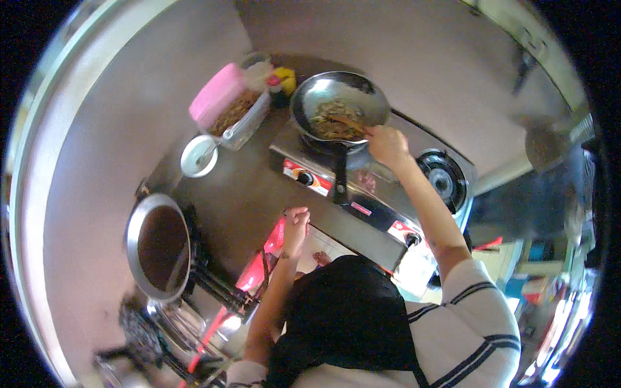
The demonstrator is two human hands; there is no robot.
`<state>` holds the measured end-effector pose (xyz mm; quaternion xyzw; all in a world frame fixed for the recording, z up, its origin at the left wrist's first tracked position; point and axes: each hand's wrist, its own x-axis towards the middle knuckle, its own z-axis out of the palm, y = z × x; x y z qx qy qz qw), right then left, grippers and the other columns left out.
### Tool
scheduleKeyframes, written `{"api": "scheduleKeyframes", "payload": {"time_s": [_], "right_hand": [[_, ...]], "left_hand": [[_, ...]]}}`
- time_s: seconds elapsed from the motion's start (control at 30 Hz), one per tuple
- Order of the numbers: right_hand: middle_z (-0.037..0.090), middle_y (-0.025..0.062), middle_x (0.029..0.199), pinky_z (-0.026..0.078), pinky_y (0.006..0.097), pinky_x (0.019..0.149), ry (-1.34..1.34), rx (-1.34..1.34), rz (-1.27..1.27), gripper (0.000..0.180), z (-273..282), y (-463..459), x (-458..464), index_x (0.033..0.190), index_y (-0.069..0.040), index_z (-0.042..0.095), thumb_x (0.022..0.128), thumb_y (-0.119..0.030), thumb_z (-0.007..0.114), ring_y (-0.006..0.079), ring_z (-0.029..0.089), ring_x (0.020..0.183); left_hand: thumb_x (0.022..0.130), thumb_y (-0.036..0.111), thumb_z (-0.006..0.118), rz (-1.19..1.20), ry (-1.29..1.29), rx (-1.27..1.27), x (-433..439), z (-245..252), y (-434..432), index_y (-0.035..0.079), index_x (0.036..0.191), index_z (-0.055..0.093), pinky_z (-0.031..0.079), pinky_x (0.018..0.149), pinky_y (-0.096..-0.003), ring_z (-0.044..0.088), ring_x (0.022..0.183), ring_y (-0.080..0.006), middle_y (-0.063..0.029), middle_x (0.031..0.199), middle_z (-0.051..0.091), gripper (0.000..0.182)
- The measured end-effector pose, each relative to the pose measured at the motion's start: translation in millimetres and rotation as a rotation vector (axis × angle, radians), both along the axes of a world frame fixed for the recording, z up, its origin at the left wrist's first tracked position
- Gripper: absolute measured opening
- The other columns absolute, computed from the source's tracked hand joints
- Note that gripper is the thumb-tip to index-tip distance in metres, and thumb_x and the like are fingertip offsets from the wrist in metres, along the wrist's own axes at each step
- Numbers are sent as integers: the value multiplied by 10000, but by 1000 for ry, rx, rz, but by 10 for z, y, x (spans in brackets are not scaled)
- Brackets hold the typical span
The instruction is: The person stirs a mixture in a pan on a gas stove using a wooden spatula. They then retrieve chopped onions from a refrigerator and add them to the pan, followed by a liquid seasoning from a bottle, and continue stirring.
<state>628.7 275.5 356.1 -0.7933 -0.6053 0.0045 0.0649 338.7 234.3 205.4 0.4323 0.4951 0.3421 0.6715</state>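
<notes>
My right hand point(388, 145) grips the handle of a wooden spatula point(348, 121). The spatula's blade rests in chopped, browned food point(335, 109) inside a steel wok point(373, 104). That wok sits over the left burner of a two-burner gas stove point(310, 155), its black handle point(340, 174) pointing towards me. Near the counter's front edge, my left hand point(297, 220) is curled into a loose fist, with nothing visible in it. Beside and beneath this hand is a pink plastic-looking item point(259, 266), partly hidden by my forearm.
A clear container point(247, 128) of brown food with a pink lid point(218, 94) stands behind a white cup point(212, 167) holding a spoon. Left, a wide metal pan point(133, 247) of dark liquid sits on a black stand. The right burner point(441, 182) has no pot on it.
</notes>
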Motion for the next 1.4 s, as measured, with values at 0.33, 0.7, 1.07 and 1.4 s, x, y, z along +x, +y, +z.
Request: {"api": "scheduleKeyframes", "payload": {"time_s": [0.33,0.7,1.07,1.4], "right_hand": [[573,137,880,505,426,688,342,504,-108,144,-437,-2211,-246,844,-63,588,844,-207,594,337,620,797],[663,187,778,526,450,703,535,28,-729,242,-1539,-5591,942,868,-69,655,790,-282,571,345,663,770],[642,134,1116,480,406,883,312,585,-1069,440,-2213,-7019,6127,1184,-125,529,747,-142,579,318,612,1026],[553,271,1213,463,436,908,595,473,-496,1126,-1854,-6707,7951,1488,-299,-31,665,-25,686,416,576,1055]], "left_hand": [[894,210,564,-222,406,152,-677,-719,-1629,82,879,507,325,443,-242,381,484,-74,27,616,407,141],[940,354,504,-682,410,-216,-338,-1348,-3251,110,649,447,298,399,-286,381,427,-112,3,524,389,384],[923,229,524,-230,383,-414,716,-2716,-4430,94,816,568,379,406,-255,486,490,-132,-27,654,550,178],[943,253,557,-807,573,18,4176,-1474,-5819,43,973,568,457,619,-237,553,686,-91,-33,804,602,212]]}}
